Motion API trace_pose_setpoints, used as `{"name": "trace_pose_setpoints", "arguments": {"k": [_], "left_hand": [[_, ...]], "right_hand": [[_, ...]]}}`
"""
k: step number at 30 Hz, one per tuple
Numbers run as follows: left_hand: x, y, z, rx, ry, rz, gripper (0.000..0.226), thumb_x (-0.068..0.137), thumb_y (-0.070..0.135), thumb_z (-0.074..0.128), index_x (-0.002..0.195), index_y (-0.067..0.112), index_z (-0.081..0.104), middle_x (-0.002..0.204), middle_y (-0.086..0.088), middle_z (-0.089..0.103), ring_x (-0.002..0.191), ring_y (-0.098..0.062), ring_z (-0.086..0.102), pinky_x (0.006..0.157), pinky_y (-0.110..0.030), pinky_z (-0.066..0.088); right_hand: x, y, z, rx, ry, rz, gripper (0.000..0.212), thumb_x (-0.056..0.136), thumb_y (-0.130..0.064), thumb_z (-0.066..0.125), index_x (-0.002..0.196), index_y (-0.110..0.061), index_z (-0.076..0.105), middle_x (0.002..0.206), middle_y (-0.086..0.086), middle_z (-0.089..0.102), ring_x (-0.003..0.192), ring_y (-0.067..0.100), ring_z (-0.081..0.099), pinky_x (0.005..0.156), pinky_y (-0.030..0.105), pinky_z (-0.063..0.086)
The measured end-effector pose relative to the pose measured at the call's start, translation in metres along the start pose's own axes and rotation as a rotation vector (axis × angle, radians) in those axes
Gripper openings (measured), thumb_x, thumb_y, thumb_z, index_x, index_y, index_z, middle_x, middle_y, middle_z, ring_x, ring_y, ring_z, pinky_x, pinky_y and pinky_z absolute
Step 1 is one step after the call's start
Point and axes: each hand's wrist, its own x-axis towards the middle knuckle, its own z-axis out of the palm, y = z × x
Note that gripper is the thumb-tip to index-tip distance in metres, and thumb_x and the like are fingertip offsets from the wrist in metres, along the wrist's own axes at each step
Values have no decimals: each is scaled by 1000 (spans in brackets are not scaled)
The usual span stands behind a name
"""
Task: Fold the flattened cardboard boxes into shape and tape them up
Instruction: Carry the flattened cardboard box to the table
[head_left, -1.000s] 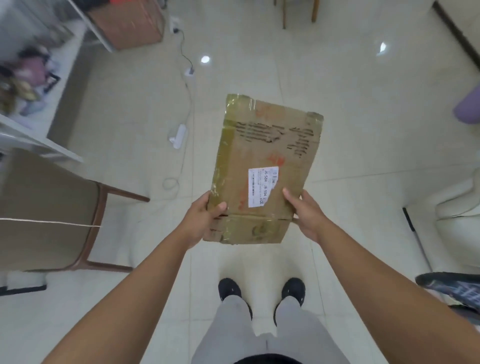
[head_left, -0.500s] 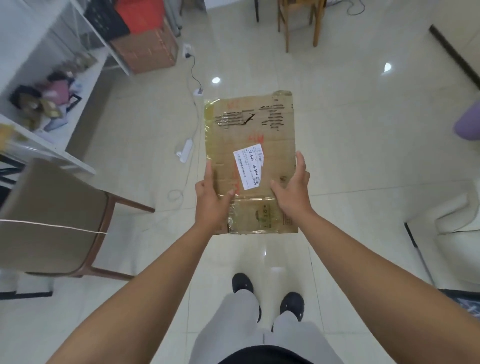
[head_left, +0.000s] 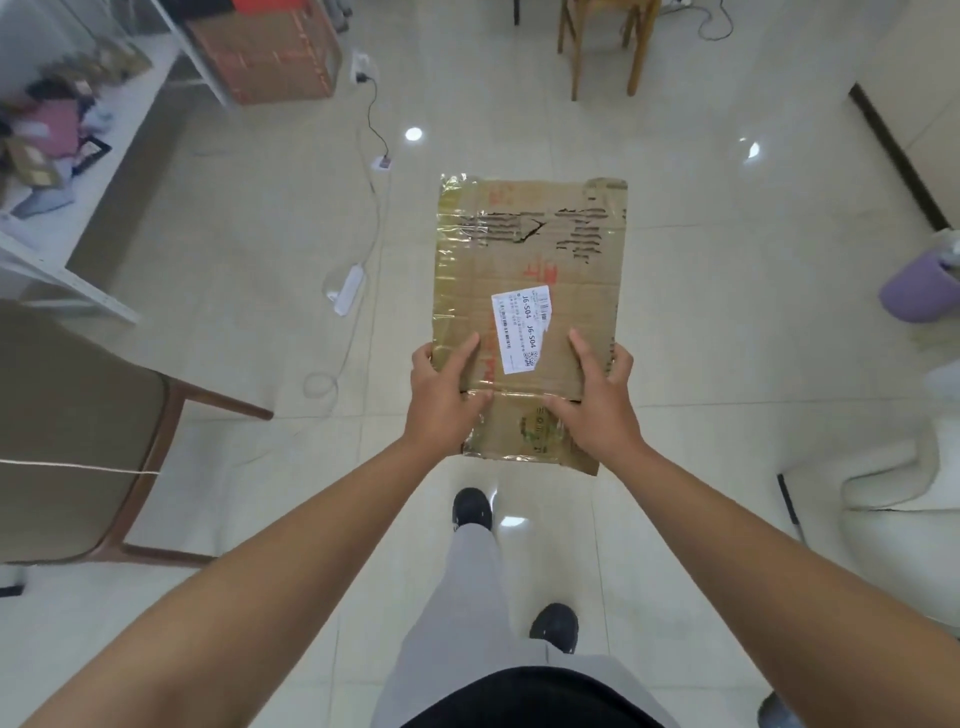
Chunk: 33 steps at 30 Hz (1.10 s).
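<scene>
At the far left a white shelf (head_left: 78, 171) carries a jumble of small items, too blurred to name. Nearer on the left stands a chair (head_left: 67, 431) with a tan seat and brown wooden legs. Beyond it, at the far side of the tiled floor (head_left: 260, 260), sits a brown cardboard box (head_left: 265, 54); a dark cable runs from a wall plug to a small white adapter (head_left: 383, 163), and a white power strip (head_left: 349, 289) lies on the tiles with its cord looped nearby.

In the middle, held up in the air over the floor, is the flattened cardboard box (head_left: 530, 260), its long side running away from the person. Glossy clear tape covers its left edge and near end, and its far part is torn and scuffed. A white label (head_left: 522, 330) near the centre reads "J6-S04" twice, beside a barcode and a QR code; red printed characters above it cannot be read.

The left hand (head_left: 447, 395) takes the box's near left edge in its grip, thumb on top and fingers curled under. The right hand (head_left: 597, 400) clasps the near right edge likewise, thumb across the top face.

Below are grey trousers and black shoes (head_left: 471, 508). Further right, a wooden stool (head_left: 602, 47) stands at the far side, a purple slipper (head_left: 917, 291) at the right edge, and white upholstery (head_left: 893, 493) nearer.
</scene>
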Motion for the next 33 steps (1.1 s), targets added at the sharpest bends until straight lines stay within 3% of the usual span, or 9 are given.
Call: {"name": "trace_pose_setpoints", "arguments": {"k": [2, 8, 14, 21, 26, 33], "left_hand": [[23, -7, -4, -18, -25, -12, 74, 87, 18, 73, 148, 42, 38, 151, 6, 11, 136, -24, 39, 110, -40, 42], [108, -25, -44, -40, -40, -21, 72, 87, 11, 66, 146, 43, 40, 146, 16, 14, 120, -18, 54, 91, -26, 48], [189, -20, -79, -50, -47, 22, 68, 85, 11, 59, 144, 42, 44, 148, 12, 17, 122, -19, 50, 91, -30, 49], [281, 9, -85, -70, -47, 30, 66, 86, 16, 62, 144, 40, 44, 148, 13, 16, 119, -15, 51, 83, -21, 39], [351, 35, -72, -31, -82, 0, 68, 87, 25, 65, 148, 40, 39, 146, 18, 12, 120, -15, 51, 88, -22, 41], [450, 92, -52, 51, -59, -23, 63, 91, 31, 62, 149, 42, 38, 146, 5, 18, 119, -12, 50, 93, -20, 37]], "right_hand": [[25, -6, 5, -32, 1, -2, 92, 85, -32, 79, 153, -45, 20, 147, -14, 8, 132, 22, 43, 104, 38, 47], [112, -47, 29, -109, -1, -4, 87, 85, -37, 77, 152, -40, 23, 143, -18, 8, 127, 25, 48, 97, 40, 52], [188, -79, 28, -145, 29, -27, 88, 84, -38, 79, 153, -39, 24, 146, -18, 8, 123, 23, 51, 94, 37, 52], [282, -97, 9, -180, 53, -52, 90, 84, -37, 79, 153, -38, 22, 148, -16, 7, 127, 22, 48, 95, 38, 53], [357, -84, -8, -160, 41, -55, 90, 84, -38, 78, 154, -35, 22, 150, -10, 7, 125, 24, 48, 95, 41, 54], [463, -78, -46, -105, 23, -108, 84, 82, -30, 78, 151, -28, 30, 145, -9, 10, 118, 29, 53, 85, 34, 49]]}}
